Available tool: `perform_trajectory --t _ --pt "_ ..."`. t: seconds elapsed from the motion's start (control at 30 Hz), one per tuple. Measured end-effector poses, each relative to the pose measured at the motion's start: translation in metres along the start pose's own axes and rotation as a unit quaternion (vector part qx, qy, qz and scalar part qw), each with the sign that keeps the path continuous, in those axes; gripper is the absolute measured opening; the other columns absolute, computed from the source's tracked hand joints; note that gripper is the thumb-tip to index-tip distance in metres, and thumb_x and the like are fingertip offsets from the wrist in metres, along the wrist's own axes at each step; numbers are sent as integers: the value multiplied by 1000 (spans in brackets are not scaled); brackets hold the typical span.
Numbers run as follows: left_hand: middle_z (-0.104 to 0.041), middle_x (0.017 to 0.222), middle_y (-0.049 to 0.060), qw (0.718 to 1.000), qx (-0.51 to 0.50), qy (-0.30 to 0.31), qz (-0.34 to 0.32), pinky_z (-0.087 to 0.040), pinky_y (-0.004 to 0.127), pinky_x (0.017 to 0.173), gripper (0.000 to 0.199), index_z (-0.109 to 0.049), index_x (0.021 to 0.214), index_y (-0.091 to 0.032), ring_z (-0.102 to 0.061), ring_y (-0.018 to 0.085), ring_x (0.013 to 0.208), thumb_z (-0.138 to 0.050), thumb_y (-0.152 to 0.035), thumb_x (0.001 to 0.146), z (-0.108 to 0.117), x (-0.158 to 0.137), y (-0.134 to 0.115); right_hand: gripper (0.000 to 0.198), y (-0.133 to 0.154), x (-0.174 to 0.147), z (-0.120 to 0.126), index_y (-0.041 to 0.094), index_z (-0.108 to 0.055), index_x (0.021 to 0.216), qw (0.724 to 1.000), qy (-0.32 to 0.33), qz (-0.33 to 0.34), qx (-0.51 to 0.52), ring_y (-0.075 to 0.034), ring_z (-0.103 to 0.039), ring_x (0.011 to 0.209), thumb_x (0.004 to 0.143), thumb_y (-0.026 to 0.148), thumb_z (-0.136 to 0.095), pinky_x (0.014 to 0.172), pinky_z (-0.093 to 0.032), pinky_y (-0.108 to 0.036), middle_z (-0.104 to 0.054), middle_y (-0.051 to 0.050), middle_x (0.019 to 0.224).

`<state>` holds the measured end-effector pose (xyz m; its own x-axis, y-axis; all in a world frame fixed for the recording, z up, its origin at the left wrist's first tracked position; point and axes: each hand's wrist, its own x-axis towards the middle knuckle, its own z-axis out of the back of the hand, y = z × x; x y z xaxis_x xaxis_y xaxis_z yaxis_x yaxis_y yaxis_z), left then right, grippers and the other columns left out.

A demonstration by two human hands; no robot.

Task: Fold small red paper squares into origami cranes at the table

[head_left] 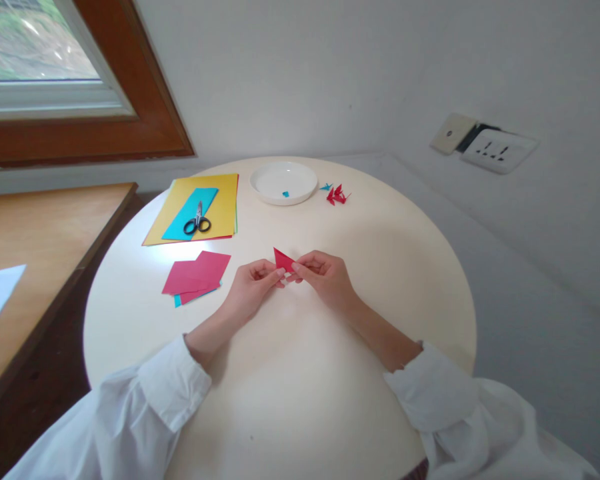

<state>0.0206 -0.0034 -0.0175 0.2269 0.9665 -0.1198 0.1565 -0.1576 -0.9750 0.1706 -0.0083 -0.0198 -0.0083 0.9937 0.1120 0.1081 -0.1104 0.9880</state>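
Observation:
A small folded piece of red paper is pinched between both hands above the middle of the round table. My left hand grips its lower left edge with thumb and fingers. On the other side, my right hand holds the lower right corner, thumb on top. The paper's pointed tip sticks up between them. Left of my left hand lie loose red paper squares, with a blue sheet showing under them. Small folded red paper cranes and a blue one sit farther back.
A white round plate with a blue paper scrap stands at the back. Black-handled scissors lie on blue paper over yellow sheets. The white table borders a wall with a socket; a wooden desk is left.

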Motion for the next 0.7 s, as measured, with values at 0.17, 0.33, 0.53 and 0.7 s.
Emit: perform_trajectory --t 0.17,0.33,0.53,0.7 --pt "-65 61 2 1000 14 -4 -7 -42 23 60 27 -60 60 -14 -57 11 59 -75 -36 61 0 0 0 19 1 0 0 18 -60 63 1000 -8 3 -3 -14 -64 55 61 34 -72 58 -55 -29 -67 1 58" --pt "-64 62 2 1000 13 -1 -3 -41 23 60 27 -60 61 -14 -57 11 60 -75 -36 62 1 0 0 20 -1 0 -1 18 -60 64 1000 -11 -7 12 -14 -64 53 60 33 -73 57 -54 -29 -66 1 58" --pt "-65 64 2 1000 8 5 -4 -40 22 59 25 -62 61 -14 -57 10 60 -75 -36 62 1 1 2 20 -1 0 -1 17 -61 65 999 -11 -22 21 -16 -66 54 61 33 -73 56 -54 -28 -67 1 56" --pt "-64 63 1 1000 7 5 -2 -41 22 60 23 -63 63 -14 -56 10 60 -74 -34 63 1 1 0 20 -2 -1 -1 17 -61 66 1000 -9 -25 15 -16 -67 55 61 33 -73 57 -54 -28 -67 0 58"
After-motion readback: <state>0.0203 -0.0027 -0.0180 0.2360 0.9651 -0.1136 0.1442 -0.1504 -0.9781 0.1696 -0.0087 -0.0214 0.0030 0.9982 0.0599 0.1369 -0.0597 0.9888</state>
